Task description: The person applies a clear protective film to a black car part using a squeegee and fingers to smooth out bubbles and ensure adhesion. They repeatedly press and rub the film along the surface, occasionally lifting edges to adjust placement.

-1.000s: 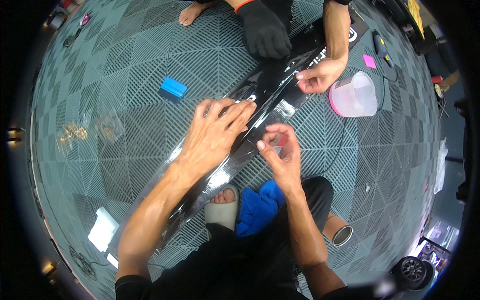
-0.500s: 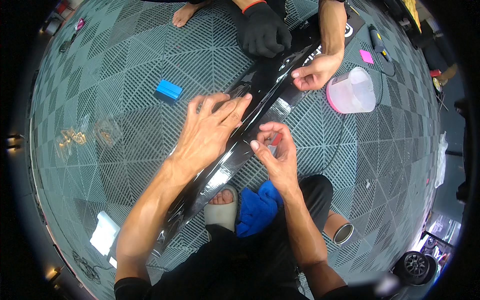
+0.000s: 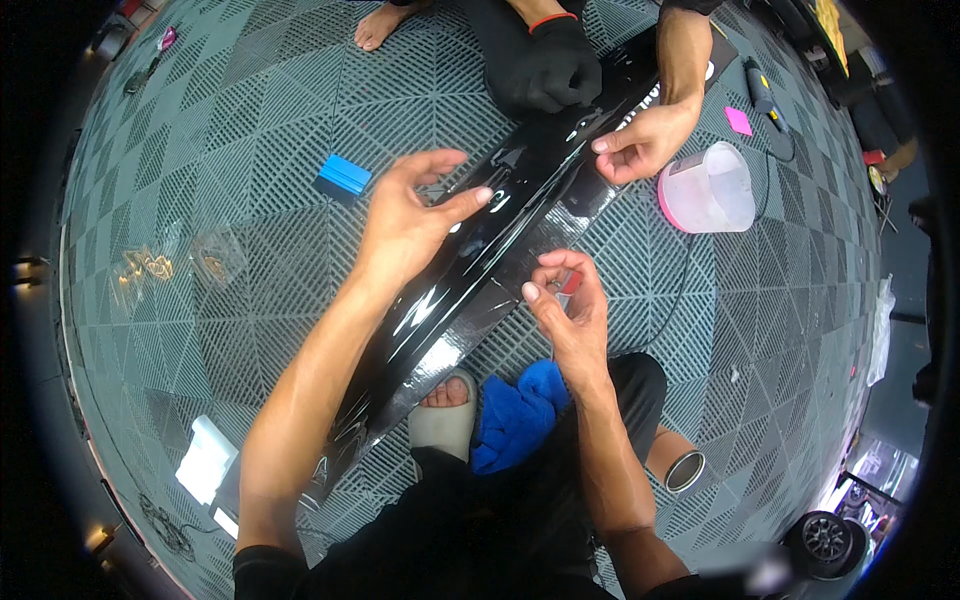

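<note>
A long glossy black panel [image 3: 545, 160] with clear film along its lower-right side runs diagonally between my arms. My left hand [image 3: 420, 215] has thumb and fingers spread apart at the panel's upper-left edge, thumb near the surface. My right hand [image 3: 568, 315] curls at the lower-right edge, thumb and index close to the film, with a small red-and-silver tool [image 3: 566, 288] held in it. A co-worker's bare hand [image 3: 645, 140] pinches at the panel's right side, while a black-gloved hand [image 3: 550, 70] is closed over its upper part.
A blue squeegee [image 3: 344, 174], pink pad [image 3: 738, 120], grey corded tool [image 3: 766, 100] and plastic jug [image 3: 708, 188] lie on the tiled floor [image 3: 250, 150]. Below are a blue cloth [image 3: 515, 425] and cardboard tube [image 3: 668, 460]. A white sheet [image 3: 205, 460] lies lower left.
My left hand has lifted from lying flat on the panel, its fingers now spread farther up and left. My right hand has shifted only slightly, still curled round the small tool.
</note>
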